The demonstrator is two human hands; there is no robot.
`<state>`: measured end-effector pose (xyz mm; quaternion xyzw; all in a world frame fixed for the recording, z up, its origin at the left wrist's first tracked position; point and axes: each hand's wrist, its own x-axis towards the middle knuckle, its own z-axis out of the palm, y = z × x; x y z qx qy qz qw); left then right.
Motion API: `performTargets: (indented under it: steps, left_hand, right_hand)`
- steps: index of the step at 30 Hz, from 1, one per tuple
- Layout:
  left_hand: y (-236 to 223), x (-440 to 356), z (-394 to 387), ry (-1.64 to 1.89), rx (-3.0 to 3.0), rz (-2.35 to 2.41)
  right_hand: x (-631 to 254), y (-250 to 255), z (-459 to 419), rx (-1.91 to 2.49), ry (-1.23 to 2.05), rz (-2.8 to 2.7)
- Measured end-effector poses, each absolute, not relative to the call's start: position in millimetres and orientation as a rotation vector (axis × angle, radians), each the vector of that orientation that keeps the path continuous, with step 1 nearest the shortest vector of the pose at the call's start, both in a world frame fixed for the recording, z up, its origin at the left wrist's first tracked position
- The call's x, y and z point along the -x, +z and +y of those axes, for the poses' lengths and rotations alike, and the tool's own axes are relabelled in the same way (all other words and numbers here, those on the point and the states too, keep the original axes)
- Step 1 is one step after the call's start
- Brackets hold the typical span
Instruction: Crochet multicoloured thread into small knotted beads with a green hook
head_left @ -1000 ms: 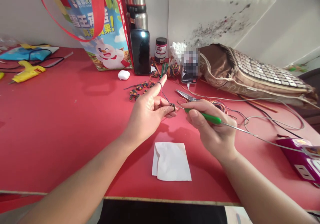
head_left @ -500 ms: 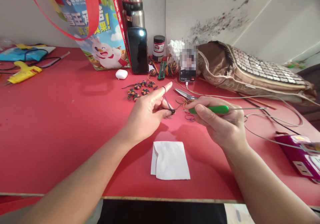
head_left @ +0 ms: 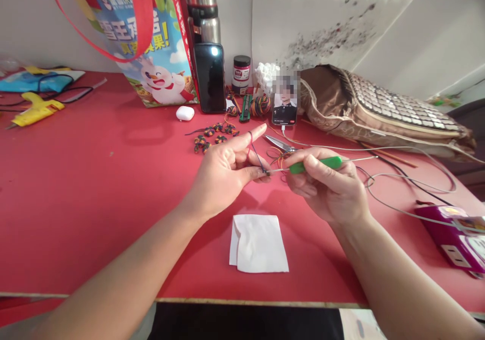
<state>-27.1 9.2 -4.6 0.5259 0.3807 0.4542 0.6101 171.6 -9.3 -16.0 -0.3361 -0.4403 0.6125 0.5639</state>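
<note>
My left hand (head_left: 233,171) pinches a small dark piece of yarn work (head_left: 266,172) between thumb and fingers. A strand of yarn (head_left: 258,154) runs from it up around my raised index finger. My right hand (head_left: 328,183) grips the green handle of a crochet hook (head_left: 316,165), whose thin metal shaft points left and meets the yarn work. A second metal end sticks out of the handle to the right. Behind my hands lie knotted multicoloured yarn pieces (head_left: 209,132) and scissors (head_left: 279,143), partly covered by my right hand. A folded white tissue (head_left: 259,243) lies in front.
A propped black phone (head_left: 209,77), a second phone on a cable (head_left: 285,110), a jar (head_left: 241,75) and a yarn ball (head_left: 260,106) stand at the back. A paper bag (head_left: 162,72) is at left, a yellow glue gun (head_left: 38,110) farther left, a sequined cushion (head_left: 397,107) and purple box (head_left: 450,236) at right.
The crochet hook has tilted, its right end rising and shifting left, as my right hand turned. The yarn work in my left hand has moved slightly right. My left index finger points slightly farther right.
</note>
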Motion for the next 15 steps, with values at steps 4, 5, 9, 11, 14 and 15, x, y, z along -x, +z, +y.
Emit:
performTargets:
  steps: [4, 5, 9, 11, 14, 15]
  left_hand:
    - [-4.9, 21.1, 5.1, 1.129, -1.040, 0.863]
    - [-5.0, 19.7, 4.1, 1.157, -1.001, 0.859]
    - [-6.4, 17.1, 1.8, 1.208, -0.951, 0.822]
    - [-7.6, 17.7, 1.6, 1.206, -0.968, 0.823]
    - [-8.4, 19.1, 2.2, 1.201, -1.011, 0.820]
    - [-8.2, 19.3, 2.5, 1.200, -1.022, 0.821]
  right_hand:
    - [-158.4, -23.2, -12.1, 0.741, 1.358, -0.919]
    - [-155.5, -24.5, -12.2, 0.739, 1.342, -0.893]
    - [-150.6, -27.0, -11.6, 0.751, 1.345, -0.860]
    - [-151.3, -27.4, -10.9, 0.751, 1.354, -0.859]
    - [-153.2, -27.6, -10.4, 0.746, 1.360, -0.861]
    - [-153.7, -27.6, -10.4, 0.744, 1.365, -0.862]
